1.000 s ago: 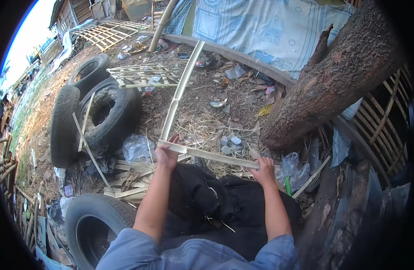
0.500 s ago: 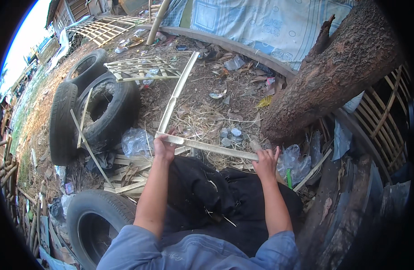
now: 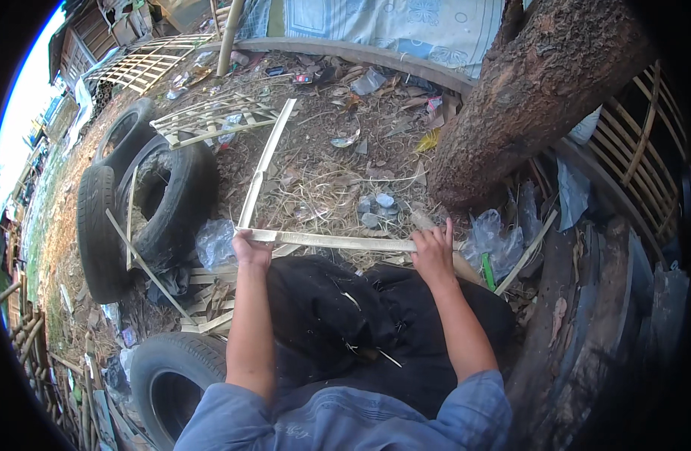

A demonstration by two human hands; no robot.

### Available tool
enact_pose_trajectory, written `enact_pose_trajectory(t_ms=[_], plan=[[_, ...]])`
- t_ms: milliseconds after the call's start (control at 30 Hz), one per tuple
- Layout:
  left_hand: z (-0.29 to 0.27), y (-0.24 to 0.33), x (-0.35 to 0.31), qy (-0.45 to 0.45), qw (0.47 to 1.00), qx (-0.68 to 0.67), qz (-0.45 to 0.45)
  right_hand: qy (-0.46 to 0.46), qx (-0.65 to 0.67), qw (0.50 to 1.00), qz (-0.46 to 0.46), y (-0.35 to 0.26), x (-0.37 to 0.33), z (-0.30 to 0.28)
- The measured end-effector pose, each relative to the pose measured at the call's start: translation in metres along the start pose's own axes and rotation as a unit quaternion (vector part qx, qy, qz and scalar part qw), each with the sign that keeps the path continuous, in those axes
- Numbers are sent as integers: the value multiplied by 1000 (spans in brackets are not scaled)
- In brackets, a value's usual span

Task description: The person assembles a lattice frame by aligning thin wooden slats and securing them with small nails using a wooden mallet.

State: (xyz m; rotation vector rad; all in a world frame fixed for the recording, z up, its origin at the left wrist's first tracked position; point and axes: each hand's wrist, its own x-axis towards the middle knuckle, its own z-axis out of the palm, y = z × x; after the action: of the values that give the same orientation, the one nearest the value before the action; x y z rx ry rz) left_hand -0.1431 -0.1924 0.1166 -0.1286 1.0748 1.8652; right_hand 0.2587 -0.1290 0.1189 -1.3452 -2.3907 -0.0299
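My left hand (image 3: 253, 249) is closed around the left end of a pale split-bamboo strip (image 3: 338, 240), which runs across above my lap. At its other end my right hand (image 3: 434, 254) grips the strip, with one finger raised. From the left-hand end a second bamboo length (image 3: 261, 171) reaches away over the ground, forming a corner. Whether the two lengths are one bent piece or separate pieces, I cannot tell. Dark cloth (image 3: 323, 308) covers my legs beneath the strip.
Old tyres (image 3: 97, 233) lie at the left, with another tyre (image 3: 154, 376) beside my left arm. A thick tree trunk (image 3: 541, 98) leans in from the right. Bamboo lattices (image 3: 210, 120) rest beyond. A green-handled tool (image 3: 487, 270) lies near plastic bags (image 3: 492, 240).
The view has tilted and shifted slightly, so the strip appears more level and farther left. Both hands keep their hold at its ends.
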Motion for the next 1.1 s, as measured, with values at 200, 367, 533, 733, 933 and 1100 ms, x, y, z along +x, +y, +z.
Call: enact_pose_trajectory(t_ms=[200, 367, 533, 733, 933, 1100], plan=[[-7, 0, 9, -14, 1000, -26, 0, -6, 11, 1000, 27, 2, 2, -5], [-14, 2, 15, -34, 999, -21, -9, 9, 14, 999, 39, 10, 4, -2], [-8, 0, 12, -22, 1000, 11, -4, 35, 20, 997, 62, 14, 6, -4], [4, -3, 1, -16, 998, 59, 1, 75, 22, 991, 105, 16, 6, -10], [11, -7, -5, -8, 996, 94, -6, 127, -27, 980, 153, 30, 9, -15], [9, -4, -6, -22, 996, 90, -16, 177, -24, 965, 193, 45, 10, -23]])
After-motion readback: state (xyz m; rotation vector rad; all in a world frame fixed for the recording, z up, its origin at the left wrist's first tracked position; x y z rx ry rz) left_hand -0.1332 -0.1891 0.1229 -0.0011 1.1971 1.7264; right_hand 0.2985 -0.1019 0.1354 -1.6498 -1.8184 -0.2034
